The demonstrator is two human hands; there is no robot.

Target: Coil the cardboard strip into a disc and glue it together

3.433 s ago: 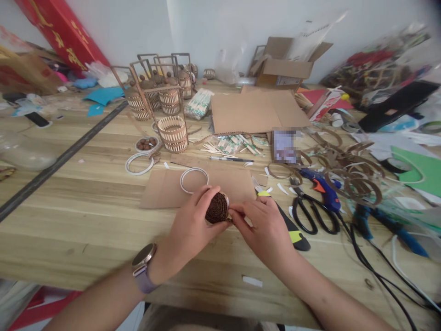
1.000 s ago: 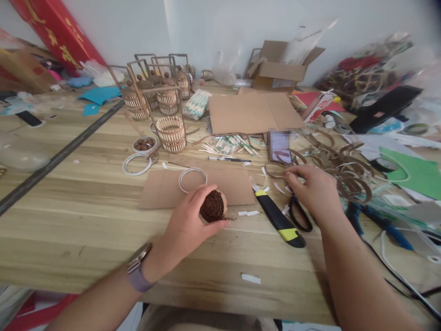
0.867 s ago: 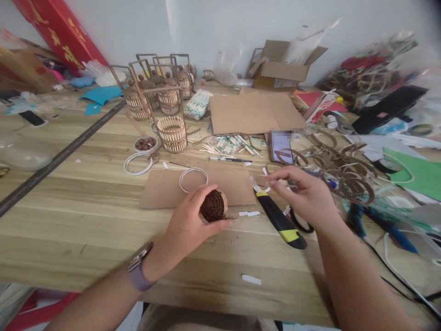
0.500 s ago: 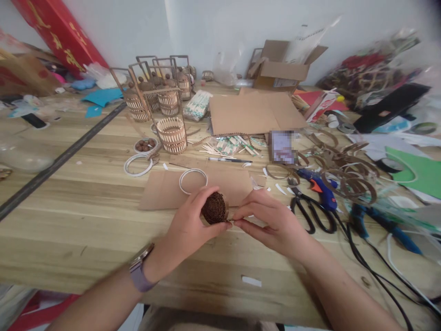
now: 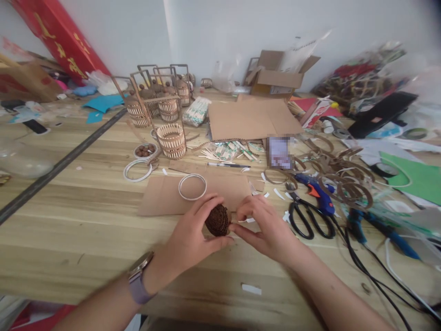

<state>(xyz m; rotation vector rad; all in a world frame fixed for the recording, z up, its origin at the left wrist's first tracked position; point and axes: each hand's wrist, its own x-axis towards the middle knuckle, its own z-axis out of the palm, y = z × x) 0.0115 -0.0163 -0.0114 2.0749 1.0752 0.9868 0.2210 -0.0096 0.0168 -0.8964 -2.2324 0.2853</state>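
My left hand [image 5: 193, 230] is wrapped round a dark brown coil of rolled corrugated cardboard strip [image 5: 217, 220], its ridged spiral face turned partly toward me. On the coil's right side, the thumb of my right hand [image 5: 265, 227] touches the edge. The right index finger is curled and stands a little apart from that thumb. Whether a loose strip end lies by the thumb is too small to tell. Just beyond the coil, a white-edged ring [image 5: 179, 187] rests on a flat cardboard sheet [image 5: 155, 197].
Black-handled scissors [image 5: 301, 220], a blue glue gun [image 5: 320, 197] and loose cardboard strips [image 5: 351, 184] lie at right, with cables in front. Small stick-sided baskets [image 5: 171, 142] stand at back left, near a bowl of brown balls [image 5: 145, 150]. A pen [image 5: 229, 165] lies behind the sheet.
The coil has tilted and shifted slightly right and down in my left hand. My right finger and thumb, pinched together at its edge before, have parted. The view has moved slightly.
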